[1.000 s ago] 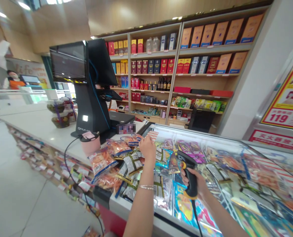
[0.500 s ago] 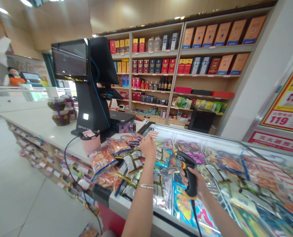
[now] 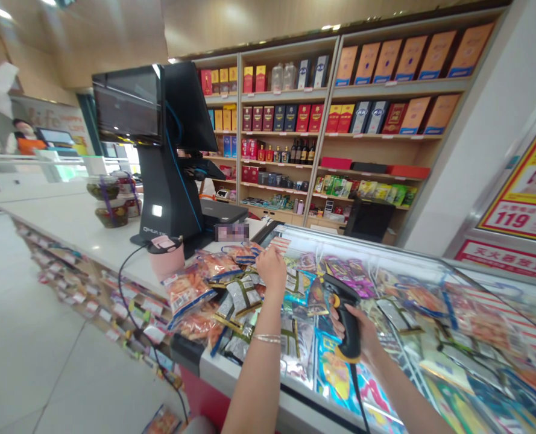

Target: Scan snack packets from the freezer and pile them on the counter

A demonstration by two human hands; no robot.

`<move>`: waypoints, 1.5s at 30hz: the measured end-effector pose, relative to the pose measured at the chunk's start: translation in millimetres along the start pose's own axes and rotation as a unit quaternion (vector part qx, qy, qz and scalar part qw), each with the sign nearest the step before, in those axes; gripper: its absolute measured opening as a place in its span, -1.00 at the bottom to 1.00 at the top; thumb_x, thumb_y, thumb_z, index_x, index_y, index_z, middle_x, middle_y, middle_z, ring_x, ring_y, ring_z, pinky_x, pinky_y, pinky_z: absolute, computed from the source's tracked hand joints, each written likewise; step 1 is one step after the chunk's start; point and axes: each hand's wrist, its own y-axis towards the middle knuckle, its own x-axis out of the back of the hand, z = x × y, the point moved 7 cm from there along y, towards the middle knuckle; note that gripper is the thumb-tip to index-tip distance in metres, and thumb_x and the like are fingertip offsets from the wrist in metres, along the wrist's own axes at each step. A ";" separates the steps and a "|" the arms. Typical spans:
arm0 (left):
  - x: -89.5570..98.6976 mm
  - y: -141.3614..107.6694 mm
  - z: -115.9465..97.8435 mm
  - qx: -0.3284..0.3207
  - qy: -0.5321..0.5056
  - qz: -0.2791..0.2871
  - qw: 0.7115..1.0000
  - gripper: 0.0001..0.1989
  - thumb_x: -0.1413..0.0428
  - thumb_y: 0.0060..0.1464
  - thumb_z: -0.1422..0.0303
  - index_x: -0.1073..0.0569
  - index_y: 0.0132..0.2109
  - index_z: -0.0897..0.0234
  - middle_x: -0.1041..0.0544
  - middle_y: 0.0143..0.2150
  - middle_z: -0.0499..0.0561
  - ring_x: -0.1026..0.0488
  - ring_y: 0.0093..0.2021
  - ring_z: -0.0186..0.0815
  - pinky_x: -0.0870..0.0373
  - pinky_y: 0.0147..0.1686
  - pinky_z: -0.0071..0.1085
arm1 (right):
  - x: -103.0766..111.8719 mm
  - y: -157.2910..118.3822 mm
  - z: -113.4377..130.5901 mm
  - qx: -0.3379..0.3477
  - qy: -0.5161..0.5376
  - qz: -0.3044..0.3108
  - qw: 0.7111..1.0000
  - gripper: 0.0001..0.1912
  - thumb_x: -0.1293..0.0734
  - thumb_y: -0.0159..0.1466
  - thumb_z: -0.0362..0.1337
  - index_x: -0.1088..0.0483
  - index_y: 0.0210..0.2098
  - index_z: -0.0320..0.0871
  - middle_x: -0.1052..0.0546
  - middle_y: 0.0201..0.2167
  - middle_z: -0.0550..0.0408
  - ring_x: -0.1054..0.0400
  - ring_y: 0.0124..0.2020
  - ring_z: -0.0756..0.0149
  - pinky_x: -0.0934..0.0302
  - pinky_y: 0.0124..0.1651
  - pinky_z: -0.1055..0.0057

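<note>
My right hand (image 3: 360,331) is wrapped round the grip of a black and yellow barcode scanner (image 3: 348,319), its cord hanging down. The scanner is held over the glass-topped case, with its head pointing up and left. My left hand (image 3: 271,266), with a bracelet on the wrist, is closed on a clear snack bag (image 3: 245,253) with blue edges and red-white stripes; the fingertips are partly hidden. Silver-green packets (image 3: 243,295) and other bags of orange-coloured snacks (image 3: 189,291) lie heaped beside the left forearm. Purple packets (image 3: 346,274) lie beyond the scanner.
A pink cup (image 3: 166,258) and a black two-screen checkout terminal (image 3: 159,193) stand on the white counter (image 3: 64,223). Stacked jars (image 3: 111,205) are further left. Shelves of boxes (image 3: 286,120) line the back. Another snack bag (image 3: 163,420) lies low by the case. A person (image 3: 26,138) is far left.
The view has shifted very slightly, and more of the low snack bag shows at the bottom. Both hands and the scanner keep nearly the same places.
</note>
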 end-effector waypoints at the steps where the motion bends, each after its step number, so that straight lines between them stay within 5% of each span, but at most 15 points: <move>1: -0.2 0.0 0.0 0.000 0.002 0.002 1.000 -0.76 0.06 0.14 0.49 -0.50 -0.23 0.25 -0.52 -0.31 0.13 -0.44 -0.17 -0.14 -0.20 -0.14 -0.29 | 0.1 -0.1 0.1 -0.001 -0.001 0.001 1.000 -0.73 -0.43 0.03 -0.13 -0.39 -0.34 -0.13 -0.36 -0.55 0.15 -0.14 -0.66 0.49 -0.07 -0.65 0.55; 9: 0.5 0.4 -1.0 0.012 0.026 0.020 0.999 -0.76 0.06 0.16 0.47 -0.51 -0.20 0.25 -0.54 -0.29 0.10 -0.45 -0.15 -0.17 -0.21 -0.14 -0.31 | 1.9 1.1 -1.2 0.002 0.003 0.003 1.000 -0.71 -0.45 0.00 -0.11 -0.40 -0.36 -0.14 -0.39 -0.56 0.15 -0.16 -0.67 0.49 -0.10 -0.65 0.56; 15: 2.3 -6.1 -19.4 -0.032 0.020 0.046 0.998 -0.76 0.07 0.17 0.49 -0.50 -0.20 0.25 -0.54 -0.27 0.09 -0.44 -0.13 -0.19 -0.22 -0.13 -0.32 | 1.3 -19.6 28.4 0.056 -0.017 -0.093 0.994 -0.67 -0.48 -0.08 -0.11 -0.41 -0.39 -0.15 -0.40 -0.59 0.17 -0.18 -0.69 0.47 -0.11 -0.70 0.54; 19: 6.5 -32.0 -71.0 -0.131 0.003 0.105 0.986 -0.77 0.08 0.19 0.47 -0.48 -0.22 0.24 -0.54 -0.29 0.07 -0.43 -0.14 -0.20 -0.24 -0.09 -0.30 | 12.7 -66.4 70.0 0.117 -0.030 -0.160 0.980 -0.66 -0.47 -0.09 -0.12 -0.42 -0.36 -0.13 -0.40 -0.58 0.19 -0.19 -0.68 0.47 -0.16 -0.68 0.54; 23: 4.2 -92.2 -145.5 -0.276 -0.035 0.177 0.944 -0.81 0.05 0.16 0.46 -0.42 -0.13 0.24 -0.53 -0.19 0.06 -0.42 -0.09 -0.20 -0.27 -0.04 -0.28 | 47.1 -133.7 105.4 0.165 -0.058 -0.232 0.957 -0.59 -0.49 -0.13 -0.14 -0.40 -0.30 -0.11 -0.41 -0.57 0.18 -0.22 -0.67 0.42 -0.20 -0.67 0.50; 29: -37.9 -196.0 -217.9 -0.396 -0.082 0.253 0.879 -0.67 0.02 0.14 0.43 -0.30 0.07 0.26 -0.47 -0.03 0.08 -0.43 -0.06 -0.22 -0.38 -0.10 -0.33 | 109.6 -211.4 132.4 0.230 -0.058 -0.322 0.917 -0.53 -0.50 -0.18 -0.18 -0.37 -0.29 -0.09 -0.40 -0.57 0.19 -0.22 -0.68 0.39 -0.20 -0.69 0.47; 33: -69.3 -228.7 -225.9 -0.401 -0.064 0.287 0.867 -0.62 0.01 0.17 0.38 -0.25 0.13 0.29 -0.43 0.06 0.13 -0.41 0.00 -0.20 -0.38 -0.02 -0.29 | 127.2 -228.6 127.0 0.239 -0.023 -0.324 0.915 -0.57 -0.48 -0.17 -0.13 -0.38 -0.32 -0.11 -0.39 -0.58 0.20 -0.20 -0.70 0.43 -0.18 -0.70 0.50; 38: -83.7 -238.2 -224.0 -0.419 -0.060 0.277 0.863 -0.54 0.04 0.22 0.33 -0.17 0.24 0.31 -0.38 0.16 0.17 -0.35 0.12 -0.16 -0.31 0.09 -0.24 | 132.2 -230.3 121.7 0.261 -0.012 -0.325 0.909 -0.65 -0.44 -0.08 -0.09 -0.41 -0.34 -0.12 -0.40 -0.59 0.21 -0.20 -0.69 0.45 -0.18 -0.67 0.52; 45: -100.3 -270.5 -220.4 -0.495 -0.042 0.310 0.810 -0.38 0.00 0.21 0.20 -0.05 0.35 0.19 -0.17 0.36 0.13 -0.17 0.31 -0.11 -0.15 0.24 -0.14 | 140.9 -227.3 116.3 0.241 -0.007 -0.341 0.909 -0.68 -0.44 -0.05 -0.10 -0.43 -0.37 -0.16 -0.41 -0.62 0.18 -0.22 -0.68 0.45 -0.18 -0.67 0.54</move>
